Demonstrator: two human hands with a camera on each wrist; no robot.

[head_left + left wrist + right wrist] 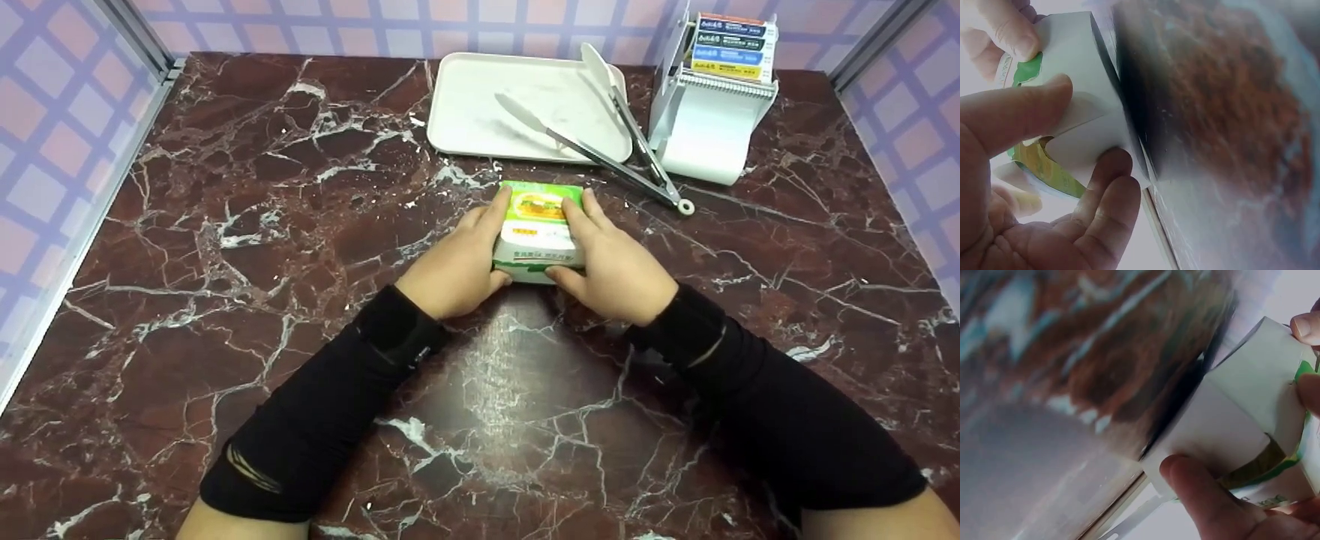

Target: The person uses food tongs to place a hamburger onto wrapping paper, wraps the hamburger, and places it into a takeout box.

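A small cardboard burger box (534, 238), green and white with a burger picture on top, sits on the marbled table between both hands. My left hand (459, 264) holds its left side, thumb near the front edge. On the opposite side my right hand (622, 264) grips the box, with fingertips on the top and the thumb at the front. The left wrist view shows fingers pressed against the plain white side of the box (1075, 42). In the right wrist view, a thumb and fingertips touch the box's side flaps (1224, 416). Its inside is hidden.
Behind the box lies a white tray (480, 97). Metal tongs (592, 154) rest across its right part, their joined end on the table. To the right stands a label dispenser (709, 124) with several coloured rolls. Checked walls (300, 30) border the table.
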